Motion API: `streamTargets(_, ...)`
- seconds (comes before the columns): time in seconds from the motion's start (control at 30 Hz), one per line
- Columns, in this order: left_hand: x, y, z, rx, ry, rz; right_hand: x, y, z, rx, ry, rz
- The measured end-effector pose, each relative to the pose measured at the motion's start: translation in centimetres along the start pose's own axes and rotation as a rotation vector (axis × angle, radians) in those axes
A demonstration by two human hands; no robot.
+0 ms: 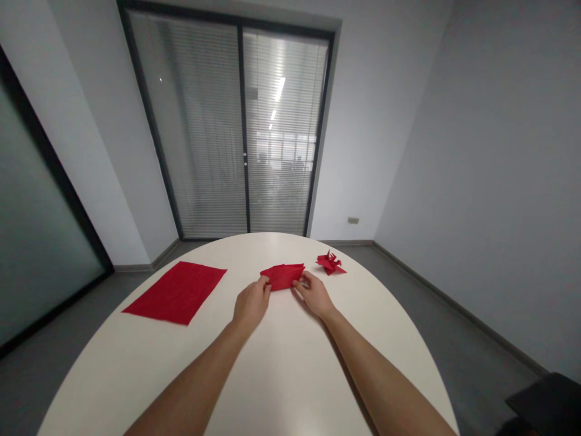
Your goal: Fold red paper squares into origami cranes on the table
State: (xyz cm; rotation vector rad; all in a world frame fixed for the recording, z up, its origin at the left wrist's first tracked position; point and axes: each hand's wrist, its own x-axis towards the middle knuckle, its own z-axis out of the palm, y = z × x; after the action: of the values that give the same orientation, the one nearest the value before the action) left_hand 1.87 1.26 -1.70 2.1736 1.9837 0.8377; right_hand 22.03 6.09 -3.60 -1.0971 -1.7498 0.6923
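A partly folded red paper (284,275) lies on the round white table (272,375), out in front of me. My left hand (251,303) pinches its left corner, fingers closed on the paper. My right hand (313,293) presses and grips its right edge with closed fingertips. A finished red folded paper figure (330,263) sits just beyond, to the right. A flat red paper sheet (177,292) lies to the left, apart from both hands.
Behind the table stand glass doors with blinds (240,127) and grey walls. A glass partition (31,242) runs along the left. A dark object (547,402) shows at the lower right, off the table.
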Motion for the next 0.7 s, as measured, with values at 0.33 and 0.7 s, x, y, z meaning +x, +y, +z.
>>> streamTargets(0.33, 0.2, -0.2, 0.9, -0.087, 0.026, -0.035, -0.4, -0.6, -0.2, -0.161, -0.023, 0.019)
streamTargets(0.7, -0.1, -0.4, 1.4, -0.003, 0.044, 0.232, -0.5, -1.6, -0.4, -0.417, -0.098, 0.023)
